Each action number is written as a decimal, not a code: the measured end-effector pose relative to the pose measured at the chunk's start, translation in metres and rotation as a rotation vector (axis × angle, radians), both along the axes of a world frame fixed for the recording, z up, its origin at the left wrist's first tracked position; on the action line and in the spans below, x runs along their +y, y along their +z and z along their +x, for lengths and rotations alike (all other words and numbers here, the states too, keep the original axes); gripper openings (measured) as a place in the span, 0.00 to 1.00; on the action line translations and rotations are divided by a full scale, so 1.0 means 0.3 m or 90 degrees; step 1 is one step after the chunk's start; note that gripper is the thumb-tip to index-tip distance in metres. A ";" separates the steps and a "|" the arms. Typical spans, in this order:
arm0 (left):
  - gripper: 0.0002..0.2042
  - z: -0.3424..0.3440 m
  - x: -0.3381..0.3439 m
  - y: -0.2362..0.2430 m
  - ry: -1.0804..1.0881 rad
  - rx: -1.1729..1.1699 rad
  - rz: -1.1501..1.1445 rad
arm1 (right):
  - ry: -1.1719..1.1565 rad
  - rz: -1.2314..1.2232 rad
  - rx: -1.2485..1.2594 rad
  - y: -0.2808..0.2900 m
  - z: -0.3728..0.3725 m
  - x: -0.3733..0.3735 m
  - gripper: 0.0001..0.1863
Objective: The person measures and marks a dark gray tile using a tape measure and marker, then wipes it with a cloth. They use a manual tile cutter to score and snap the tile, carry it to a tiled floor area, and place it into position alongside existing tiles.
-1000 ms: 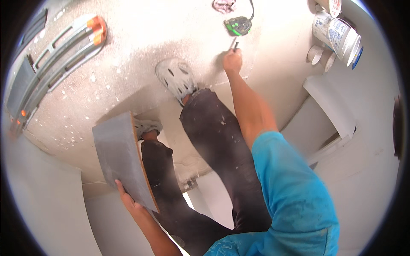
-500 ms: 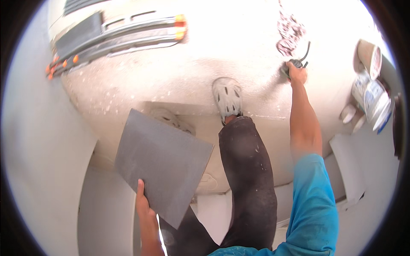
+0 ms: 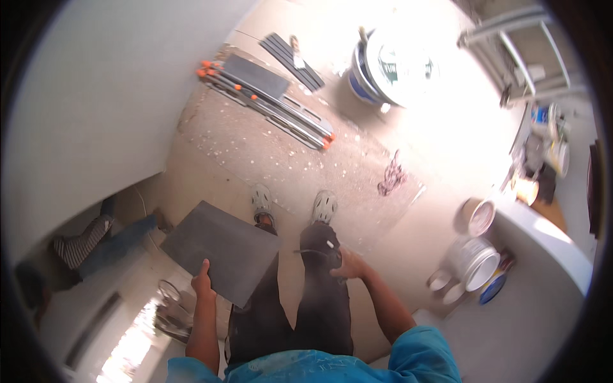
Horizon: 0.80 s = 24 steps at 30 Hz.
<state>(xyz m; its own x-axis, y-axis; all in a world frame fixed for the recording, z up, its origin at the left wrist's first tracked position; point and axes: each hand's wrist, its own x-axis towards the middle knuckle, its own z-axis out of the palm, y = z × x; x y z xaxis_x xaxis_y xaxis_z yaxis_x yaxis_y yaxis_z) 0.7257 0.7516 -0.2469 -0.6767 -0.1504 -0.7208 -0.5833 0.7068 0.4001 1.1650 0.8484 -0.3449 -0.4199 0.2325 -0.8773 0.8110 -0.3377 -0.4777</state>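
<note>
My left hand (image 3: 203,281) grips the near edge of a flat dark grey tile (image 3: 220,249), held level in front of my left leg. Resting against my right thigh is my right hand (image 3: 348,265), fingers closed around a thin dark tool (image 3: 313,252) that points left across the dark trouser leg. My two pale shoes (image 3: 324,205) stand on the dusty concrete floor (image 3: 268,159). What kind of tool it is cannot be made out.
A long tile cutter (image 3: 268,105) with orange knobs lies ahead, with a dark tile strip (image 3: 290,51) and a blue-and-white bucket (image 3: 383,64) beyond. A pinkish tangle (image 3: 391,173) lies on the floor. White pails (image 3: 476,258) stand at the right. Another person (image 3: 96,239) crouches at the left.
My right hand has come back from the small things on the floor to my thigh. The view has swung and risen; the tile stays in my left hand.
</note>
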 end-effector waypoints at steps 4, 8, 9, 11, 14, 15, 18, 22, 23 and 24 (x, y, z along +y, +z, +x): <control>0.28 -0.058 -0.148 0.164 -0.042 0.134 0.006 | -0.011 0.049 0.064 0.371 0.032 -0.009 0.38; 0.31 -0.075 -0.337 0.299 -0.149 0.131 -0.244 | 0.128 -0.003 -0.050 0.567 0.061 -0.032 0.37; 0.31 -0.085 -0.404 0.331 -0.173 0.108 -0.289 | 0.133 0.009 -0.058 0.588 0.046 -0.052 0.37; 0.29 -0.080 -0.557 0.390 -0.290 0.252 -0.257 | 0.129 0.039 -0.062 0.599 -0.009 -0.087 0.36; 0.21 -0.101 -0.786 0.439 -0.311 0.202 -0.274 | 0.118 0.071 -0.069 0.562 -0.144 -0.116 0.33; 0.19 -0.119 -0.869 0.447 -0.317 0.183 -0.258 | 0.126 0.068 -0.044 0.544 -0.204 -0.128 0.32; 0.15 -0.091 -1.158 0.425 -0.285 0.185 -0.205 | 0.276 0.054 -0.094 0.517 -0.395 -0.193 0.33; 0.16 0.006 -1.564 0.335 -0.247 0.204 -0.243 | 0.349 0.082 -0.094 0.532 -0.746 -0.310 0.34; 0.15 0.026 -1.654 0.321 -0.206 0.169 -0.251 | 0.349 0.087 -0.084 0.550 -0.841 -0.339 0.34; 0.15 0.054 -1.738 0.312 -0.176 0.147 -0.262 | 0.347 0.088 -0.074 0.567 -0.932 -0.364 0.35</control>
